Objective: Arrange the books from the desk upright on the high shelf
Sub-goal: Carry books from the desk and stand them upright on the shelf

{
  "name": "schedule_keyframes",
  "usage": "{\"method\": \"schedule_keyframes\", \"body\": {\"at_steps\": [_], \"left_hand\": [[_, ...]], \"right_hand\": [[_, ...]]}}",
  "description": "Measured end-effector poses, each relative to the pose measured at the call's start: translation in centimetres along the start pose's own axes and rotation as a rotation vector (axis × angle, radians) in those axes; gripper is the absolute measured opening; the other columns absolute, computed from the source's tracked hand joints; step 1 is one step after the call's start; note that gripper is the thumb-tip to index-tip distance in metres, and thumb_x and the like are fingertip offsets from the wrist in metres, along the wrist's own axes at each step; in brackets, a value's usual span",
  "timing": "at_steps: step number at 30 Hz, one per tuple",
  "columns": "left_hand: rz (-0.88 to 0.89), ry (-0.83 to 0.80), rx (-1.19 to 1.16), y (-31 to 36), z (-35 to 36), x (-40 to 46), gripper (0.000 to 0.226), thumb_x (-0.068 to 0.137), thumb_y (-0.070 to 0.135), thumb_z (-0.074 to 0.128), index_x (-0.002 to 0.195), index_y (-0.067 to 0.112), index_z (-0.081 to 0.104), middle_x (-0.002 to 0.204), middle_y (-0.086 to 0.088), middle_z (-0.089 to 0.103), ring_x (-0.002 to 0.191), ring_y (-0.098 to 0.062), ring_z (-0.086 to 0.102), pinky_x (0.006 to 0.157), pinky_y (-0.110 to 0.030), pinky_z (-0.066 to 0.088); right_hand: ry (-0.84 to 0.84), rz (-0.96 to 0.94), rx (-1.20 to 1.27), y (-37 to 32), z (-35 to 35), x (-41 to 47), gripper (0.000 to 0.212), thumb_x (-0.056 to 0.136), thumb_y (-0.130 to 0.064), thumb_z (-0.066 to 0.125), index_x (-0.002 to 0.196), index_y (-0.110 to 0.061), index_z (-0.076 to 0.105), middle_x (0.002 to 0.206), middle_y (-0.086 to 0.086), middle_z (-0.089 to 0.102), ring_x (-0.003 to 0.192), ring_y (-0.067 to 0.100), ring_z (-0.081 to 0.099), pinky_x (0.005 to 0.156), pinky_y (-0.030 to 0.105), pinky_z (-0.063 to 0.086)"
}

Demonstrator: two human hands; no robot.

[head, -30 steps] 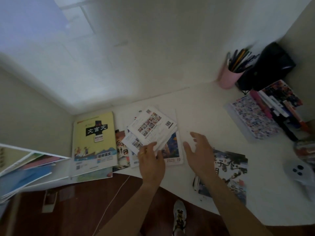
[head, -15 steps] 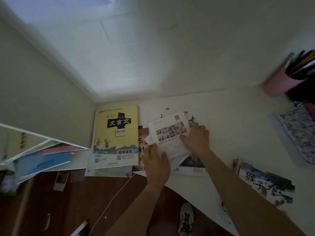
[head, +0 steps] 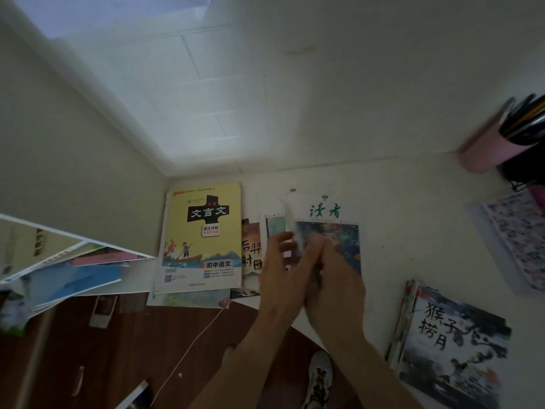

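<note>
While both hands meet over the middle of the white desk (head: 413, 231), a thin white booklet (head: 290, 228), blurred and seen nearly edge-on, stands between them. The left hand (head: 280, 278) has its fingers spread along the booklet's near side; the right hand (head: 333, 278) presses close against the left, though blur hides whether its fingers curl round the booklet. Under them lies a magazine (head: 330, 214) headed 读者 in green, with a colourful picture cover. To its left a yellow textbook (head: 203, 231) reads 文言文, 图文详解 and 初中语文, and lies flat on another book at the desk's corner. Between the two, a picture book (head: 250, 249) shows 后羿射日. Near the desk's front right, a stack topped by a picture book titled 猴子捞月 (head: 451, 349) lies flat. A pink pen cup (head: 486, 152) stands at the back right.
</note>
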State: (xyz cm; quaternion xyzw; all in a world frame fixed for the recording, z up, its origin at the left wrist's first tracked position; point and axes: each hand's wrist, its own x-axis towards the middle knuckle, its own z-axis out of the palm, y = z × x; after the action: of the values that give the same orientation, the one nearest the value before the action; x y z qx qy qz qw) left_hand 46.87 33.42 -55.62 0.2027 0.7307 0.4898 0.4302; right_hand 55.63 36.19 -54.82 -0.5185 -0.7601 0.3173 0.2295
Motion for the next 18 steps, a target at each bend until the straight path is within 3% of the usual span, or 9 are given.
{"method": "schedule_keyframes", "body": {"at_steps": [3, 4, 6, 8, 11, 13, 15, 16, 18], "left_hand": [[-0.057, 0.056, 0.061, 0.1, -0.3, 0.4, 0.022, 0.102, 0.034, 0.061, 0.12, 0.02, 0.062, 0.101, 0.002, 0.072, 0.093, -0.011, 0.07, 0.073, -0.017, 0.058], [-0.079, 0.059, 0.082, 0.0, -0.7, 0.6, 0.018, 0.104, 0.023, 0.058, 0.118, 0.013, 0.062, 0.101, -0.001, 0.071, 0.092, -0.014, 0.069, 0.068, -0.014, 0.056], [-0.152, 0.007, 0.043, -0.3, -1.2, 0.6, 0.015, 0.103, 0.015, 0.059, 0.111, 0.004, 0.065, 0.098, -0.006, 0.073, 0.091, -0.019, 0.07, 0.069, -0.019, 0.058], [-0.198, -0.081, 0.006, -0.4, -1.4, 0.2, 0.011, 0.1, 0.017, 0.064, 0.105, 0.009, 0.07, 0.1, -0.006, 0.077, 0.094, -0.021, 0.074, 0.079, -0.035, 0.063], [-0.149, -0.2, 0.019, 0.8, -0.8, -0.8, 0.02, 0.096, 0.025, 0.071, 0.107, 0.008, 0.073, 0.103, -0.007, 0.078, 0.099, -0.025, 0.075, 0.089, -0.046, 0.062], [-0.109, -0.222, -0.016, 2.3, -0.1, -1.7, 0.027, 0.097, 0.034, 0.067, 0.092, 0.009, 0.075, 0.09, -0.006, 0.079, 0.089, -0.02, 0.077, 0.082, -0.036, 0.063], [-0.14, -0.24, -0.051, 3.8, 0.4, -2.8, 0.053, 0.102, 0.042, 0.053, 0.065, 0.012, 0.075, 0.066, -0.001, 0.075, 0.067, -0.007, 0.074, 0.068, -0.019, 0.059], [-0.135, -0.274, -0.054, 3.9, 0.7, -3.3, 0.058, 0.102, 0.048, 0.048, 0.066, 0.013, 0.076, 0.067, 0.0, 0.075, 0.068, -0.007, 0.074, 0.072, -0.02, 0.058], [-0.071, -0.351, -0.039, 4.3, 1.3, -4.5, 0.059, 0.098, 0.062, 0.046, 0.096, 0.012, 0.078, 0.093, -0.004, 0.08, 0.092, -0.017, 0.077, 0.091, -0.036, 0.059]], "right_hand": [[-0.328, -0.006, 0.367, 1.7, -0.9, -2.2, 0.051, 0.081, -0.026, 0.078, 0.127, -0.037, 0.061, 0.129, -0.022, 0.061, 0.118, -0.003, 0.056, 0.1, 0.019, 0.049], [-0.399, 0.049, 0.465, 2.6, -1.7, -2.2, 0.047, 0.082, -0.034, 0.078, 0.126, -0.039, 0.063, 0.129, -0.027, 0.061, 0.119, -0.009, 0.055, 0.102, 0.016, 0.047], [-0.3, 0.192, 0.44, 4.8, -2.8, -1.5, 0.038, 0.088, -0.037, 0.078, 0.123, -0.028, 0.069, 0.119, -0.023, 0.064, 0.112, -0.006, 0.059, 0.094, 0.017, 0.05], [-0.154, 0.331, 0.239, 6.7, -3.7, -0.6, 0.048, 0.09, -0.037, 0.074, 0.134, -0.023, 0.06, 0.123, -0.01, 0.059, 0.113, 0.009, 0.059, 0.091, 0.022, 0.046], [-0.151, 0.56, 0.395, 7.9, -5.0, 0.7, 0.062, 0.089, -0.033, 0.076, 0.144, -0.023, 0.049, 0.133, -0.003, 0.058, 0.114, 0.021, 0.061, 0.091, 0.037, 0.053], [-0.141, 0.652, 0.68, 8.6, -6.1, 1.3, 0.049, 0.089, -0.019, 0.077, 0.134, -0.022, 0.059, 0.124, 0.005, 0.071, 0.103, 0.025, 0.071, 0.086, 0.042, 0.06], [-0.167, 0.71, 0.937, 8.7, -7.2, 1.5, 0.037, 0.09, -0.007, 0.071, 0.125, -0.02, 0.066, 0.113, 0.009, 0.076, 0.097, 0.028, 0.075, 0.078, 0.04, 0.063], [-0.2, 0.718, 1.033, 8.9, -7.6, 1.5, 0.035, 0.092, -0.004, 0.067, 0.125, -0.018, 0.067, 0.114, 0.011, 0.076, 0.1, 0.03, 0.075, 0.08, 0.041, 0.063], [-0.32, 0.713, 1.181, 9.2, -8.0, 1.1, 0.035, 0.098, -0.007, 0.057, 0.132, -0.011, 0.065, 0.126, 0.018, 0.07, 0.114, 0.037, 0.068, 0.094, 0.049, 0.058]]}}
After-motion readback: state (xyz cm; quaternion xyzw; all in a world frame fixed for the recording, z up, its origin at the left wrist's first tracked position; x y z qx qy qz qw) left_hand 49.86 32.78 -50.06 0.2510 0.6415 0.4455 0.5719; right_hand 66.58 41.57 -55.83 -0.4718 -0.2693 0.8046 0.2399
